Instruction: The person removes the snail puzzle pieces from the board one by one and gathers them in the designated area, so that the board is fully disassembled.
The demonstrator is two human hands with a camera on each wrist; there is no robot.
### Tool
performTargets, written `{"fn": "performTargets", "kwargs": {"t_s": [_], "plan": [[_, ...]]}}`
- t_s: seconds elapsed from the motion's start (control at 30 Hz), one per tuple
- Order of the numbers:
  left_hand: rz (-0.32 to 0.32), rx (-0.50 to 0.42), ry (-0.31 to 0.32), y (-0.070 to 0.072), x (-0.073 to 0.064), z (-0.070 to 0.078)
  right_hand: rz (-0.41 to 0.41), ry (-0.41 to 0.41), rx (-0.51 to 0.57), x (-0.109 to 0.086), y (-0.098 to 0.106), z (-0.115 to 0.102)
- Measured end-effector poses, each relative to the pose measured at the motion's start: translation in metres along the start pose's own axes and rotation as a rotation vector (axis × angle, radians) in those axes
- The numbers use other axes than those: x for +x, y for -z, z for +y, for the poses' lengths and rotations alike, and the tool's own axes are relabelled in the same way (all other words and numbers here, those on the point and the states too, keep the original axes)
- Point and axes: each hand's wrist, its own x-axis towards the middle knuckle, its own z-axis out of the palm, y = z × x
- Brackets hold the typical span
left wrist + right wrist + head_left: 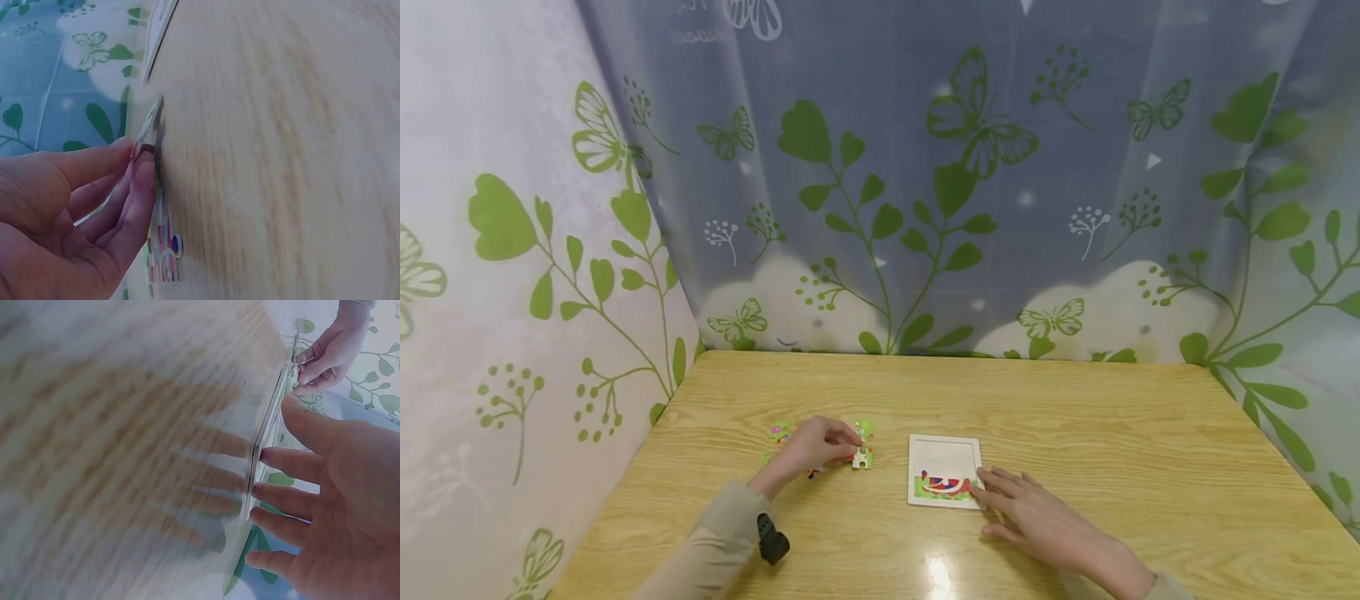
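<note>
My left hand (808, 447) pinches a small jigsaw piece (146, 128) between thumb and fingertips, tilted up close over the table in the left wrist view. Right of it lies a square white puzzle tray (945, 455), its lower part filled with joined pieces (946, 486) in red, blue and green. Straight, spread fingers of my right hand (1037, 518) touch the tray's right edge. Around the left hand are loose jigsaw pieces, among them a pink-and-green one (779, 431) and a green one (864, 428); others are partly hidden by the hand.
The wooden table (1075, 417) bears the tray and pieces. Patterned curtains (887, 167) with leaves and butterflies hang behind it and along both sides. A black device (772, 540) sits at the left sleeve's cuff.
</note>
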Motion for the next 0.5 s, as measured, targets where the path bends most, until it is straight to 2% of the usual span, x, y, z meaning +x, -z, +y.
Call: {"fn": "performTargets", "kwargs": {"t_s": [0.2,0.5], "plan": [[0.019,0.094,-0.025,-0.0048,0.0000,0.0013,-0.013,-0.009,0.022,-0.0001,0.0011,-0.0001],[0.036,0.156,-0.062,-0.0098,0.0008,0.0021,-0.003,-0.014,0.038,0.0000,0.0000,0.0012]]}}
